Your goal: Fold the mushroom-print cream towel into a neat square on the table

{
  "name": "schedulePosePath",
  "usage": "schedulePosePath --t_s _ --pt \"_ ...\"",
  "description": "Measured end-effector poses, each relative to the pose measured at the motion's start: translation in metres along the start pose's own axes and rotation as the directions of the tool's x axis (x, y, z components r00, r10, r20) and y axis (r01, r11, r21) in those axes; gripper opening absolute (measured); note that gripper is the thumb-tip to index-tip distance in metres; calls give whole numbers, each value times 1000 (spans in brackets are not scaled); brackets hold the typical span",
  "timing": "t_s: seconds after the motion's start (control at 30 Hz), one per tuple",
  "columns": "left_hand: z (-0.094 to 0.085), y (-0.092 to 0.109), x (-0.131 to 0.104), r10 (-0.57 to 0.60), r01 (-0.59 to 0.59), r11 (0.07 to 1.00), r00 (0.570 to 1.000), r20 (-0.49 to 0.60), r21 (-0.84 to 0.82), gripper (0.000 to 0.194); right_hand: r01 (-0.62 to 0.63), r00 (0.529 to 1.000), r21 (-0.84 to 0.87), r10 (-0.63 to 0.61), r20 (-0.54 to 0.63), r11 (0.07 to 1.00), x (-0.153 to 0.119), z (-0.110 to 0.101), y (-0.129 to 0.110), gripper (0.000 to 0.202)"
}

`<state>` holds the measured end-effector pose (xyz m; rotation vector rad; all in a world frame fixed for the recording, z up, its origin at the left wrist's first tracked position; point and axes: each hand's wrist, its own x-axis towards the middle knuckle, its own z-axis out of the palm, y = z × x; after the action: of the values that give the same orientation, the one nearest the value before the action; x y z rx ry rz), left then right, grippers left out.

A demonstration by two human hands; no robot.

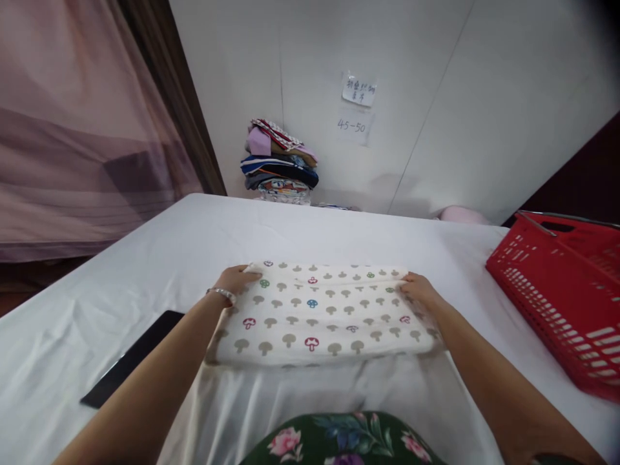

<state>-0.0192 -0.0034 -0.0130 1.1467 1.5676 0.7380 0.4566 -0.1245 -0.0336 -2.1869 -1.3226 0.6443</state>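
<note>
Pink curtain [72,129] is being seen outside the left edge of the white-covered worktop [232,226]. A flat black object [130,361] is being supported towards the left edge, partly covered from view by the left forearm. By the left hand [236,281], braceleted at the wrist, the far left corner of the mushroom-print cloth [314,316] is being gripped, thumb and fingers nearly closed; some fingertips are being hidden. Past the far edge, a stack of folded fabrics [281,168] is being seen against the wall. The cloth is being held spread out in the middle, between both hands, well in from the far edge. Dark green floral fabric [339,439] is being seen at the near side. By the right hand [419,287], the far right corner is being pinched, fingers nearly closed, some being hidden. A red basket [557,284] is being supported along the right edge.
</note>
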Motion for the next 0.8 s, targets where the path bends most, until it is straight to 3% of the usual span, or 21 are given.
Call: schedulePosePath --t_s 0.17,0.3,0.47,0.6,0.7,0.8 --pt "2 -2 2 54 -56 997 998 -45 -58 59 -14 1000 53 14 5 998 9 1 1 16" --pt "2 -3 3 77 -78 997 994 -78 -8 53 -52 998 82 49 38 995 13 -1 0 15" --pt "1 5 -4 -11 11 1000 1000 -6 -16 44 -77 994 166 62 93 983 3 -6 -2 23" --pt "0 12 -7 -8 8 1000 999 33 -18 42 -70 988 244 33 151 967 -5 -13 -3 29" --pt "-1 14 -8 46 -46 999 999 -14 2 45 -68 986 279 22 163 958 -8 -20 -7 30" --pt "-3 20 -13 159 -154 987 981 -112 49 54 20 998 276 -37 58 961 -10 -30 -15 28"
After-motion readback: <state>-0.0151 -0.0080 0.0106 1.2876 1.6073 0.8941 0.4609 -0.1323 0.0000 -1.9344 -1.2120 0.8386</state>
